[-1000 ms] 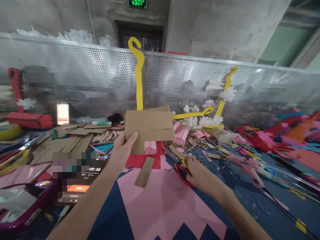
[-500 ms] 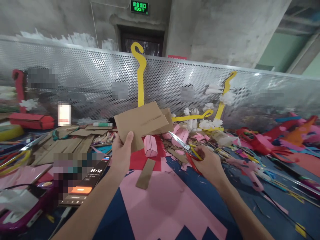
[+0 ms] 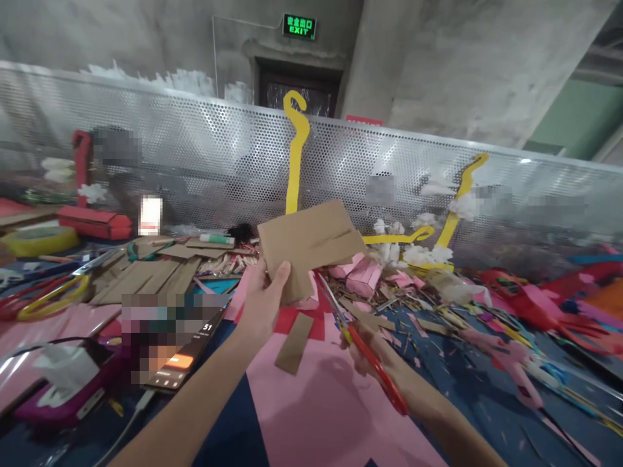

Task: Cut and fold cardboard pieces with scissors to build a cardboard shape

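Note:
My left hand point(image 3: 268, 292) grips a piece of brown cardboard point(image 3: 304, 243) by its lower left corner, thumb on the near face. A slit or cut edge runs across the cardboard's right part. In my right hand point(image 3: 365, 347) is a pair of scissors point(image 3: 372, 360) with red and yellow handles. Their blades point up and left, close to the cardboard's lower edge; whether they touch it I cannot tell. Below lies a narrow cardboard strip point(image 3: 294, 345) on pink paper point(image 3: 311, 402). A small pink box point(image 3: 307, 301) is mostly hidden behind the cardboard.
A phone point(image 3: 189, 353) and a purple tissue box point(image 3: 73, 389) lie at left, near stacked cardboard pieces point(image 3: 146, 280). Yellow hooked cutouts point(image 3: 294, 162) stand behind, before a perforated metal panel point(image 3: 214, 162). A pink glue gun point(image 3: 516, 370) and paper scraps lie at right.
The scissors have swung left and upright, nearer to the cardboard. The cardboard now covers most of the small pink box. The whole view has shifted, with the background moving right.

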`<action>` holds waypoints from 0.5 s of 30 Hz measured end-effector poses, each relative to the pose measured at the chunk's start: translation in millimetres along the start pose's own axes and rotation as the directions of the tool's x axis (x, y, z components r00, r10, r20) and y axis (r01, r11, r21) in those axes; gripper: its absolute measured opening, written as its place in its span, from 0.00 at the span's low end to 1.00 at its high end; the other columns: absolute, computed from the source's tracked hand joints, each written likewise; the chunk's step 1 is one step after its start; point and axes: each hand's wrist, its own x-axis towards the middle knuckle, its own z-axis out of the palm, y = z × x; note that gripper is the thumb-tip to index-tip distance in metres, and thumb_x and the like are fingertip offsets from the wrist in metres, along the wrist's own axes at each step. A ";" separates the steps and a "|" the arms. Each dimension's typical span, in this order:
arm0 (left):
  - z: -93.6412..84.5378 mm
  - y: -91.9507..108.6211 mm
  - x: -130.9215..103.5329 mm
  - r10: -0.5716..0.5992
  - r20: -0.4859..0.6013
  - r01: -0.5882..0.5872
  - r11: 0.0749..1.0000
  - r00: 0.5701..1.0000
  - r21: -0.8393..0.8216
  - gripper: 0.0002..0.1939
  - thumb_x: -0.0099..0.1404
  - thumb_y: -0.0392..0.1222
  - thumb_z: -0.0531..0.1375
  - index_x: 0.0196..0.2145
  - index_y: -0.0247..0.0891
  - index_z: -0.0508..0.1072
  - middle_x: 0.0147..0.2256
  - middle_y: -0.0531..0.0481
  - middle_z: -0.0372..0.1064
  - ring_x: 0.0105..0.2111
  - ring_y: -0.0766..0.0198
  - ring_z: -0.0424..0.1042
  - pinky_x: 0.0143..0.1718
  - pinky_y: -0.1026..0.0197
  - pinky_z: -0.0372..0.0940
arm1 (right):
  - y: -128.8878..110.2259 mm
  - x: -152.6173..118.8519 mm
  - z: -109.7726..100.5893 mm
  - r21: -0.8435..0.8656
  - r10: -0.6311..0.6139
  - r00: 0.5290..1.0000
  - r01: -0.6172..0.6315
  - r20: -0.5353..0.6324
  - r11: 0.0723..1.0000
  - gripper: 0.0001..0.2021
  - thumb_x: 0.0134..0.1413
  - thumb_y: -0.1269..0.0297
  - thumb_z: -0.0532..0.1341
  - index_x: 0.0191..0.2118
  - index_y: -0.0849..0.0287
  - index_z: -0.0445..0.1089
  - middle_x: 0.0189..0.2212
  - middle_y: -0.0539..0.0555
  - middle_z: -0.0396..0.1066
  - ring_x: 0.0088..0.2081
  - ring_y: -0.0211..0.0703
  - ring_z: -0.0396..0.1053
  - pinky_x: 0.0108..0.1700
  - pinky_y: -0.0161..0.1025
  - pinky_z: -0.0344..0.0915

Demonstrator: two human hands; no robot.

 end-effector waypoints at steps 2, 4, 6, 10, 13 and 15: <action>3.0 -1.3 -4.8 -0.017 0.067 0.017 1.000 0.998 0.001 0.24 0.60 0.50 0.66 0.52 0.44 0.67 0.54 0.44 0.71 0.43 0.54 0.76 0.28 0.60 0.76 | -0.3 -0.9 3.4 0.003 0.026 1.000 -0.026 0.002 1.000 0.26 0.57 0.43 0.62 0.57 0.48 0.67 0.44 0.55 0.70 0.40 0.48 0.69 0.46 0.47 0.69; 5.4 -3.1 -8.8 -0.054 0.116 0.052 0.998 0.992 0.029 0.23 0.60 0.50 0.65 0.51 0.43 0.68 0.52 0.44 0.72 0.41 0.54 0.77 0.26 0.59 0.76 | -0.3 -1.8 6.2 0.028 0.052 0.999 -0.051 -0.018 0.998 0.24 0.60 0.44 0.61 0.58 0.47 0.66 0.45 0.55 0.69 0.38 0.45 0.67 0.44 0.44 0.68; 7.8 -4.8 -12.5 -0.113 0.157 0.102 0.992 0.981 0.080 0.21 0.60 0.50 0.65 0.49 0.41 0.69 0.49 0.43 0.74 0.38 0.55 0.78 0.24 0.59 0.75 | -1.3 -2.7 8.3 0.048 0.065 0.997 -0.063 -0.032 0.997 0.22 0.61 0.44 0.59 0.56 0.48 0.66 0.44 0.54 0.68 0.36 0.43 0.65 0.42 0.42 0.67; 14.4 -7.8 -20.0 -0.166 0.183 0.135 0.976 0.969 0.174 0.19 0.61 0.50 0.64 0.46 0.42 0.67 0.39 0.48 0.75 0.29 0.61 0.76 0.18 0.65 0.68 | -4.7 -3.2 12.7 0.093 0.061 0.998 -0.058 -0.031 0.994 0.18 0.62 0.45 0.59 0.50 0.50 0.69 0.42 0.52 0.67 0.34 0.41 0.62 0.40 0.40 0.64; 18.4 -10.7 -23.8 -0.189 0.208 0.146 0.968 0.960 0.205 0.15 0.64 0.51 0.61 0.44 0.43 0.64 0.29 0.56 0.71 0.17 0.68 0.67 0.12 0.68 0.58 | -1.6 -2.1 18.1 0.211 0.069 0.997 -0.057 -0.047 0.976 0.16 0.60 0.45 0.60 0.45 0.51 0.70 0.39 0.51 0.66 0.32 0.39 0.60 0.37 0.37 0.62; 19.5 -12.8 -24.7 -0.209 0.246 0.164 0.968 0.946 0.190 0.13 0.66 0.51 0.59 0.43 0.44 0.62 0.25 0.60 0.67 0.12 0.71 0.63 0.11 0.68 0.55 | 3.4 -1.2 21.9 0.289 0.077 0.995 -0.057 -0.057 0.956 0.16 0.60 0.45 0.61 0.44 0.51 0.70 0.36 0.50 0.64 0.32 0.38 0.59 0.36 0.36 0.61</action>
